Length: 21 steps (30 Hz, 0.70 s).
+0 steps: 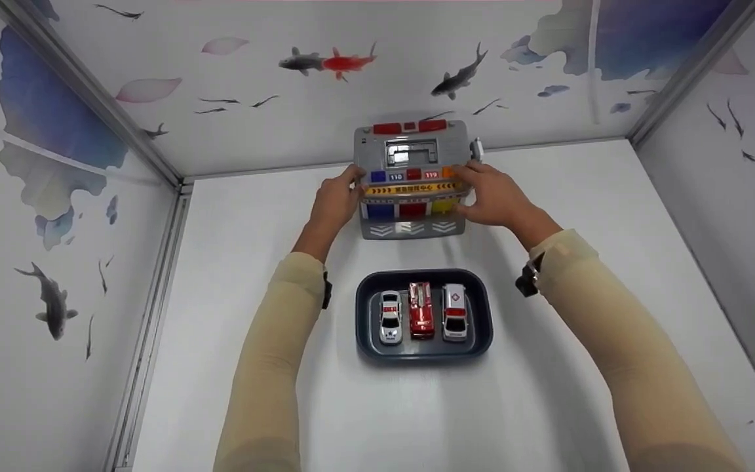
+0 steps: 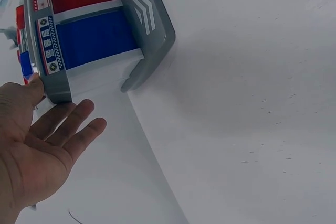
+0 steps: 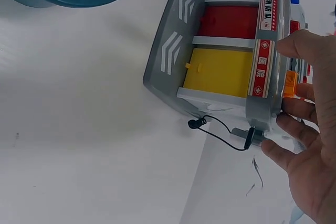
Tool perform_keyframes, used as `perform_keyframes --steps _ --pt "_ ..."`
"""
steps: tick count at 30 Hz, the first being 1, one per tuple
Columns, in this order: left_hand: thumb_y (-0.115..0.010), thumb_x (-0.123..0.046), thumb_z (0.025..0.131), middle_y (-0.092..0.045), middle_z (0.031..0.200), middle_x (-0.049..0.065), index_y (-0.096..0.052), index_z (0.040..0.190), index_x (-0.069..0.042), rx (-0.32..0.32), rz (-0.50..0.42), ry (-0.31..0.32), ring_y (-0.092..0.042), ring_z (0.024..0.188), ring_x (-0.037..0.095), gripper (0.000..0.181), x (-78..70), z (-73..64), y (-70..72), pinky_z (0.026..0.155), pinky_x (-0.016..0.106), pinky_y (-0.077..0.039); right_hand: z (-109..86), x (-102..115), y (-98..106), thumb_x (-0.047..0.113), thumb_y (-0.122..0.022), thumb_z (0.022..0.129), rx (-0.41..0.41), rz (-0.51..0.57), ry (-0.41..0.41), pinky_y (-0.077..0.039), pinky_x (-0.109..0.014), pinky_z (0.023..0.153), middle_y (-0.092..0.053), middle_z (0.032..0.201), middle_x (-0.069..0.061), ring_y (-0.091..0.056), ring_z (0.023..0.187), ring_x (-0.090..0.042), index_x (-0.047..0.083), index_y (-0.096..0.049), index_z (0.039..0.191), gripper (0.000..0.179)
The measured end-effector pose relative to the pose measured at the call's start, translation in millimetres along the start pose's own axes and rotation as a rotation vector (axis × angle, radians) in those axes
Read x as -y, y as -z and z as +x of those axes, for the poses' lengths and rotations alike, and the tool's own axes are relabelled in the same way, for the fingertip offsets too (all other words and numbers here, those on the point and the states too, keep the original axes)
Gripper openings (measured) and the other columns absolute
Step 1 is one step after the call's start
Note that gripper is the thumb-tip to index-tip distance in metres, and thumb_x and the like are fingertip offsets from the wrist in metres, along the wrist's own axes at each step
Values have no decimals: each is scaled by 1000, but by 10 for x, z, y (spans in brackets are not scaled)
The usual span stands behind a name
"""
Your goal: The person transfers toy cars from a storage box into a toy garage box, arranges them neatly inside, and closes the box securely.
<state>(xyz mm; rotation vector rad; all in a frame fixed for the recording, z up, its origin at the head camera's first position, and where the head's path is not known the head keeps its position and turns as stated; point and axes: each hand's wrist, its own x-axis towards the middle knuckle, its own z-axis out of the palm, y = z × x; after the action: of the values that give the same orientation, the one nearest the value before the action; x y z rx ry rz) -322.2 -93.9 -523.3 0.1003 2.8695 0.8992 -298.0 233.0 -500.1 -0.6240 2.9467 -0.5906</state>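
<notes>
The left hand (image 1: 335, 202) is touching the left edge of the toy garage (image 1: 412, 180), its fingers loosely spread, so gentle, even side pressure should be serving it best. The toy garage is standing near the back wall (image 1: 240, 134), beyond the tray (image 1: 423, 356) of toy cars (image 1: 421, 314). The right hand (image 1: 499, 196) is pinching the roof edge between thumb and fingers, and should be matching the left to avoid tilting.
</notes>
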Motion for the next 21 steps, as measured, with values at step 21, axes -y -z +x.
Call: perform_keyframes --steps 21 --pt "-60 -35 115 -64 160 9 -57 151 -22 17 -31 19 -66 143 29 38 -39 13 47 113 45 -55 116 -6 108 20 -73 93 34 30 -12 -50 -66 114 -62 153 -21 -63 136 -45 6 -58 159 68"
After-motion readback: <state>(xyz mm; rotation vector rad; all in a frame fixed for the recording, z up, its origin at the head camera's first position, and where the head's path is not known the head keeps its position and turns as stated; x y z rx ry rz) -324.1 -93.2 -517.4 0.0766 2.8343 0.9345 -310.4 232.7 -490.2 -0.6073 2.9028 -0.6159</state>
